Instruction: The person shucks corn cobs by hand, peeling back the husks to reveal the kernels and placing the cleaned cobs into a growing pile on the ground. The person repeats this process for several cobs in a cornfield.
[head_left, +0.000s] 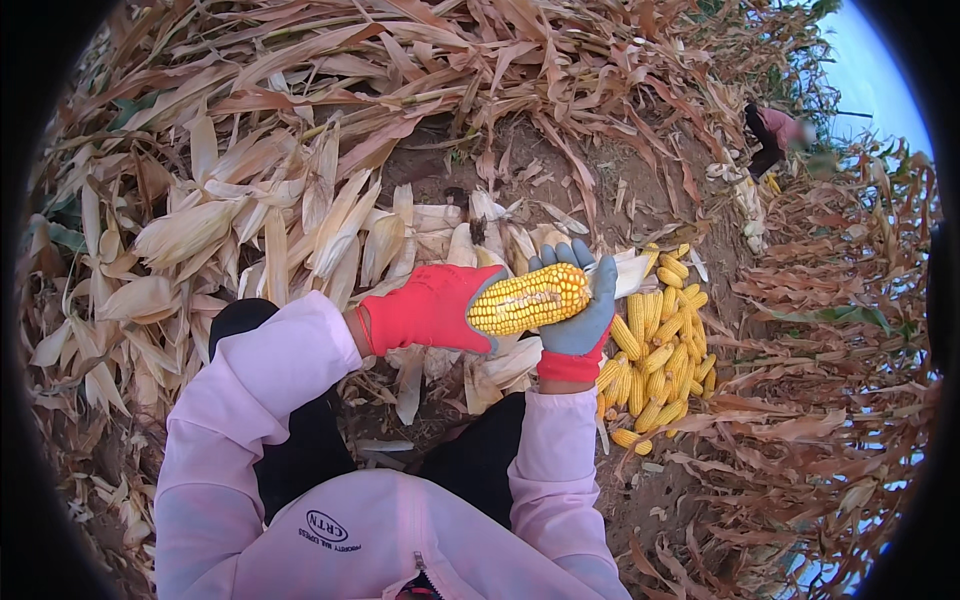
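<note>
Right now both gloved hands are gripping one yellow corn cob (pixel 530 298) just right of the frame's centre. The left hand (pixel 432 308), in a red glove, is closing around the cob's left end, its fingers wrapping under the kernels. The right hand (pixel 580 300), in a grey-palmed glove with a red cuff, is cupping the cob's right end from behind, its fingertips (pixel 570 254) sticking up above the cob. The cob is lying nearly level, tilting slightly up to the right, with its husk off and a patch of missing kernels showing along the top. Pink sleeves (pixel 270 370) are coming up from the lower edge, and dark trousers are showing between them. Just right of the right hand, a pile of husked cobs (pixel 655 345) is lying on bare soil. Behind the hands, pale dry husks (pixel 330 230) are spreading across the left and centre of the frame. Brown dry stalks and leaves (pixel 400 70) are covering the upper part and the right side. In the upper right, well apart, another person (pixel 772 135) in a pink top is bending over near more pale husks.
</note>
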